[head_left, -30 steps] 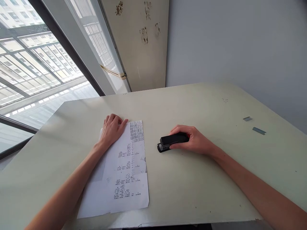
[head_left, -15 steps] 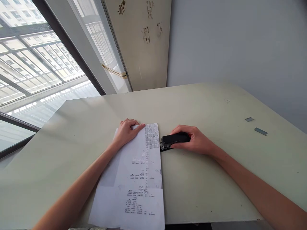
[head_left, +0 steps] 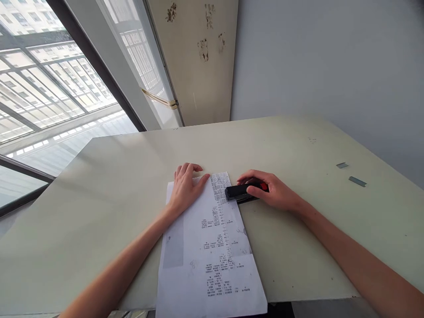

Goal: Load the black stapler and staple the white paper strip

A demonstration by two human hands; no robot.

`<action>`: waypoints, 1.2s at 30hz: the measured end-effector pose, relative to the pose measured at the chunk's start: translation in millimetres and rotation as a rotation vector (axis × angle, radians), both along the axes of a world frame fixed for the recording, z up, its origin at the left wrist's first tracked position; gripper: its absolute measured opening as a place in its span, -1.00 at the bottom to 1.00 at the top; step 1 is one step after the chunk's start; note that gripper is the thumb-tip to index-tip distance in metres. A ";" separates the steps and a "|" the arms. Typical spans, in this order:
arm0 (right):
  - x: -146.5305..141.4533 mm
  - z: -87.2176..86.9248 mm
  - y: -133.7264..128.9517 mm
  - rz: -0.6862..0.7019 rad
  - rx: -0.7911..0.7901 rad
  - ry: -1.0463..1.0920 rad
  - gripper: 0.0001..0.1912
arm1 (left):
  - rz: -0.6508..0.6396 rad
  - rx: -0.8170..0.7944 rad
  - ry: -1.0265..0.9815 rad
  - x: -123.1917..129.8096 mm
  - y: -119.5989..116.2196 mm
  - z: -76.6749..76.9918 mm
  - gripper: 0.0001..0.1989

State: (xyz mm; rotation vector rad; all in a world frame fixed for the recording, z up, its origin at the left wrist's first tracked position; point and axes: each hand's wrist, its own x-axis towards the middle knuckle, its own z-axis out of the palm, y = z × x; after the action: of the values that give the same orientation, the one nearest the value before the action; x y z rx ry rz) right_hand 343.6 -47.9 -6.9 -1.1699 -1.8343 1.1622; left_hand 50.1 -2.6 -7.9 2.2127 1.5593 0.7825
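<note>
My left hand point(head_left: 186, 189) rests at the far left corner of a stack of printed paper sheets point(head_left: 192, 276). The thumb lies along their far edge, the fingers reach past it, and the hand holds the sheets. In my right hand point(head_left: 280, 193) is a black stapler point(head_left: 237, 191) with a red patch near its back, thumb along its near side. The stapler's front end lies over the right edge of the sheets, beside the block of small printed boxes. Its lower arm is partly hidden there.
The sheets lie on a pale table point(head_left: 126, 185) and reach its near edge. Two small grey strips, one nearer point(head_left: 357, 181) and one farther point(head_left: 342, 165), lie at the right. A window point(head_left: 49, 84) is on the left, a grey wall point(head_left: 324, 62) behind.
The sheets have shifted right and turned, their near end swinging right, with my left hand moving along. The stapler's front now overlaps their right edge, and my right thumb has moved up on it.
</note>
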 end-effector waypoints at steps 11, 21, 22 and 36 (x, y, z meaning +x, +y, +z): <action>-26.4 14.7 1.5 -0.245 0.068 -0.239 -0.47 | -0.667 0.020 0.193 -31.0 -73.0 11.2 -0.50; -57.5 28.1 0.6 -0.209 -0.032 -0.443 -0.37 | -0.699 0.086 0.189 -7.8 -69.9 -10.2 -0.46; -57.6 27.7 0.6 -0.212 -0.039 -0.448 -0.37 | -0.700 0.088 0.181 -7.2 -70.3 -11.1 -0.47; -63.7 26.1 -1.0 -0.256 -0.022 -0.540 -0.50 | -0.687 0.071 0.123 -4.8 -76.0 -16.1 -0.49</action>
State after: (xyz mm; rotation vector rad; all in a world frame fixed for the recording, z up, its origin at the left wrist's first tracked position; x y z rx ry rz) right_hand 279.9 -48.9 19.2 -1.8016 -1.9695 0.7672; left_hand 45.3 -78.6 -24.1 2.6333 0.7119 0.4945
